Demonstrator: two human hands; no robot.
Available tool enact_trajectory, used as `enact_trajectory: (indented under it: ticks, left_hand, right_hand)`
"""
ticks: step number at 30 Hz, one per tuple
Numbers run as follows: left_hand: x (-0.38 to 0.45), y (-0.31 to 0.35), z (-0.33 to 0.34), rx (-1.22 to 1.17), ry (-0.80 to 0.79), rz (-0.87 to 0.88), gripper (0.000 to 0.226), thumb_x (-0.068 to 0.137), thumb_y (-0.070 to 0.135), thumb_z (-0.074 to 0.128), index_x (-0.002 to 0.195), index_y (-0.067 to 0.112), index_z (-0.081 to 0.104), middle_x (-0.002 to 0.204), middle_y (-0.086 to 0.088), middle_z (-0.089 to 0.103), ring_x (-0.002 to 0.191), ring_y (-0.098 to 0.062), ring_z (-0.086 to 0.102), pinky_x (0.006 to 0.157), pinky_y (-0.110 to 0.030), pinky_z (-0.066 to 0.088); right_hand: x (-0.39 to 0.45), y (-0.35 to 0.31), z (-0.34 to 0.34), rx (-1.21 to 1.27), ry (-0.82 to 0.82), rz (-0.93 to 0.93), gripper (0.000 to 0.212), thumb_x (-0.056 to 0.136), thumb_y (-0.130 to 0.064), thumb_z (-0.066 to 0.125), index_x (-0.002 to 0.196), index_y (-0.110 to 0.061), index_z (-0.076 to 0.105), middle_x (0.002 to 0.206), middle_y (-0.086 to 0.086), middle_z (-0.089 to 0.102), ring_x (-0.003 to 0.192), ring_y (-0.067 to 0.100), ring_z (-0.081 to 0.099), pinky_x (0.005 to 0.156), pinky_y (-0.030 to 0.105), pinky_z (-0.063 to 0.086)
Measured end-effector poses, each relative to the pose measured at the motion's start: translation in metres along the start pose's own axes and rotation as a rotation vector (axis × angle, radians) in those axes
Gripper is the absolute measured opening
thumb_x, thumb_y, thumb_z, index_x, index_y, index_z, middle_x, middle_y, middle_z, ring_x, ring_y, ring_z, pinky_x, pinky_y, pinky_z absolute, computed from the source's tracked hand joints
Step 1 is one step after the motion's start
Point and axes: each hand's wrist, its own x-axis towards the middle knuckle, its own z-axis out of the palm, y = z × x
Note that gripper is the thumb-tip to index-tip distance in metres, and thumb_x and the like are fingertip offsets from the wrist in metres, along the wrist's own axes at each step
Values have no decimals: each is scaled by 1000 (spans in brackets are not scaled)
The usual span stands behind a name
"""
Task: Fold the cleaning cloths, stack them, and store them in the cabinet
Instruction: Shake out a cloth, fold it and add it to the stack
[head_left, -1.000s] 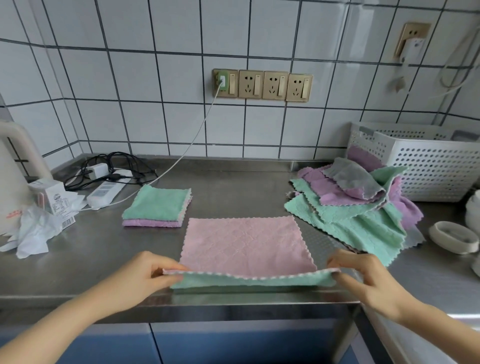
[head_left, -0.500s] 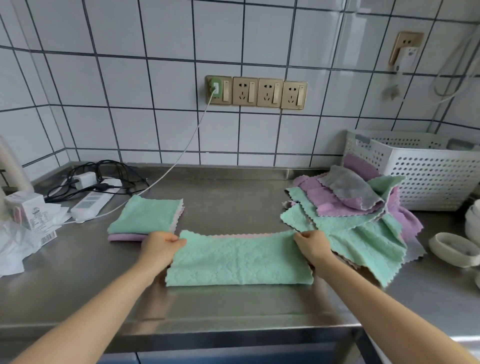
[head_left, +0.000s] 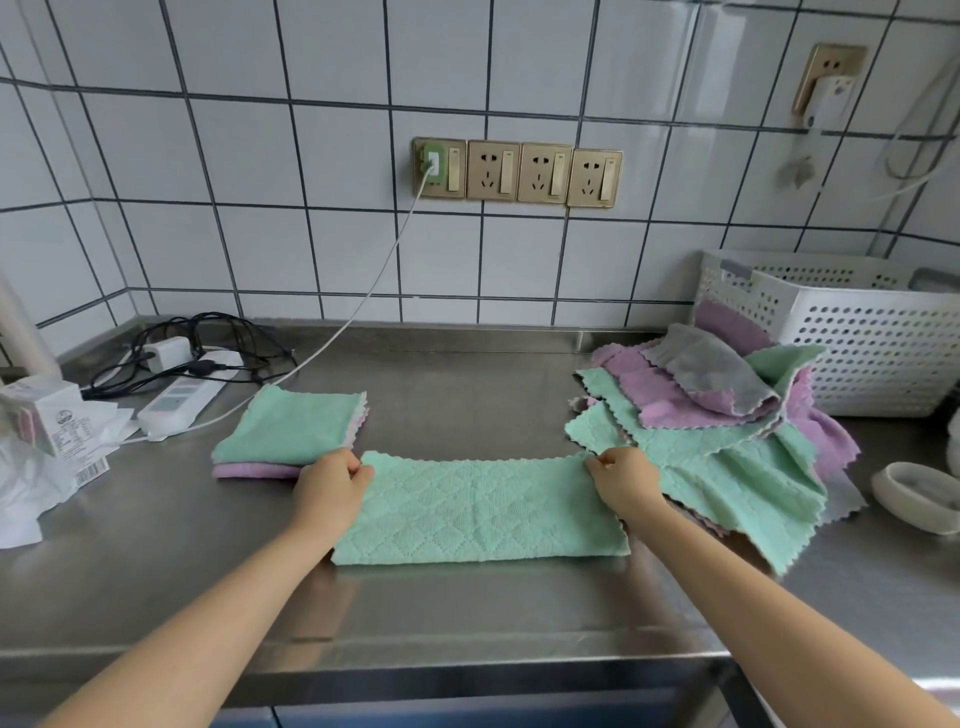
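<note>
Broadly, a steel desk (head_left: 467, 613) spans the view below a tiled wall. White perforated basket (head_left: 852, 332) at right rear; against it, a loose heap of unfolded cloths (head_left: 727, 415) in green, purple and grey. Centre: green cloth (head_left: 478, 514) folded in half, lying flat. Left rear of it: small stack of folded cloths (head_left: 291, 431). Left hand (head_left: 330, 488) and right hand (head_left: 623, 483) each pinch an upper corner of the green cloth.

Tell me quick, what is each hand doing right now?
Left hand: closed, pinching the far left corner of the folded green cloth.
Right hand: closed, pinching its far right corner.
</note>
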Motion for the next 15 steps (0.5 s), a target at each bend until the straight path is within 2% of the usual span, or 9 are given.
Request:
enact_trajectory:
  ticks: [4, 6, 7, 9, 10, 11, 12, 14, 15]
  left_hand:
    - [-5, 2, -2, 13, 12, 2, 26, 89, 13, 60, 68, -2, 57, 54, -5, 51, 66, -35, 56, 63, -37, 41]
    - [-12, 8, -12, 17, 7, 21, 19, 89, 16, 61, 80, -1, 60, 62, -6, 56, 77, -37, 60, 67, -36, 41]
    - [-17, 10, -18, 74, 22, 52, 16, 89, 18, 61, 90, 2, 60, 73, -6, 61, 84, -37, 61, 69, -36, 44]
    - [-32, 14, -30, 325, 119, 242, 20, 89, 22, 60, 104, 11, 56, 98, -4, 59, 87, -34, 62, 67, -39, 48]
    - [-42, 17, -32, 354, 164, 376, 19, 88, 21, 60, 105, 13, 57, 103, -2, 56, 87, -30, 62, 67, -39, 49]
    - [-54, 22, -32, 312, 117, 489, 18, 88, 21, 60, 106, 15, 60, 106, 1, 55, 92, -26, 61, 73, -37, 49]
    - [-65, 27, -29, 223, -5, 570, 21, 90, 23, 58, 110, 16, 62, 113, 5, 55, 103, -21, 58, 85, -33, 47]
    - [-84, 35, -15, 117, -337, 593, 39, 96, 36, 49, 132, 22, 53, 140, 14, 43, 134, -10, 36, 110, -22, 24]
    - [-89, 35, -7, 148, -446, 593, 48, 97, 43, 44, 142, 26, 42, 150, 18, 30, 143, -5, 20, 114, -20, 11]
  right_hand:
    - [0, -1, -2, 55, -26, 30, 35, 92, -23, 54, 62, -10, 44, 56, 7, 42, 52, 23, 40, 54, 26, 35]
    - [-6, -4, -11, 100, -22, 45, 41, 92, -22, 52, 56, -10, 38, 52, 7, 40, 51, 23, 42, 59, 31, 46]
    - [-12, -7, -17, 86, -9, 19, 38, 93, -21, 49, 59, -7, 41, 55, 9, 45, 53, 24, 47, 63, 36, 51]
    - [-28, -11, -27, -65, 84, -125, 24, 94, -19, 45, 78, -2, 50, 75, 15, 57, 66, 30, 58, 66, 40, 53]
    - [-38, -14, -30, -184, 122, -248, 20, 94, -17, 44, 87, 0, 54, 86, 16, 59, 77, 33, 59, 68, 38, 49]
    - [-51, -16, -30, -291, 122, -401, 21, 94, -15, 45, 95, 1, 58, 97, 17, 59, 89, 34, 58, 74, 36, 46]
    - [-63, -18, -27, -366, 73, -570, 24, 94, -14, 46, 102, 2, 62, 107, 17, 59, 99, 34, 55, 82, 37, 44]
    - [-87, -18, -15, -365, -118, -824, 32, 96, -15, 44, 119, 1, 60, 127, 14, 55, 116, 30, 49, 100, 33, 35]
    - [-96, -18, -9, -334, -197, -882, 36, 97, -17, 42, 128, -2, 55, 133, 12, 52, 122, 27, 46, 105, 28, 30]
